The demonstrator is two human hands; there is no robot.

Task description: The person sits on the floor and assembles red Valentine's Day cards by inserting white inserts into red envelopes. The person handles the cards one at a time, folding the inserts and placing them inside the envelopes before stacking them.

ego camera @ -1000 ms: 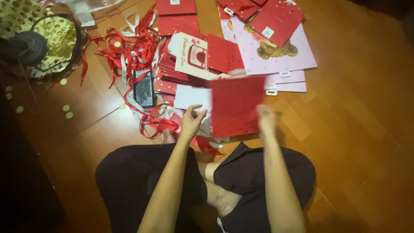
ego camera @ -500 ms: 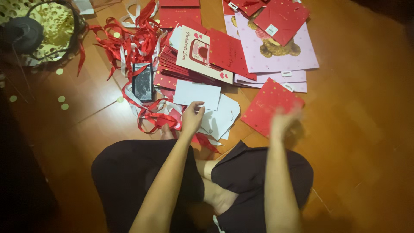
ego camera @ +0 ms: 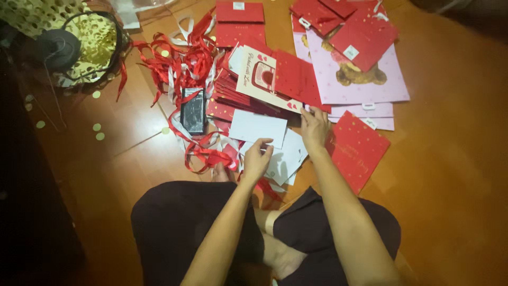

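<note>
Paper goods cover the wooden floor [ego camera: 455,159] across the upper half of the frame. Near the centre, the left hand [ego camera: 257,159] pinches the lower edge of a white card [ego camera: 256,127] between thumb and fingers; more white cards [ego camera: 286,159] lie stacked under it, partly hidden by the hand. The right hand [ego camera: 314,128], just right of centre, lies fingers-down on the edge of a pile of red envelopes [ego camera: 293,79]; whether it grips one or only presses on it cannot be told, since the fingertips blur into the pile. Just right of that hand a red bag with small hearts [ego camera: 357,148] lies flat, its lower corner covered by the forearm. Above it sit pale purple bags with a bear picture [ego camera: 365,79], the bear half hidden under red bags. Left of centre, tangled red ribbons [ego camera: 180,63] surround a dark phone [ego camera: 193,110]. At upper left a gold-spotted bag [ego camera: 95,42] fades into shadow and is cut off by the frame edge.
</note>
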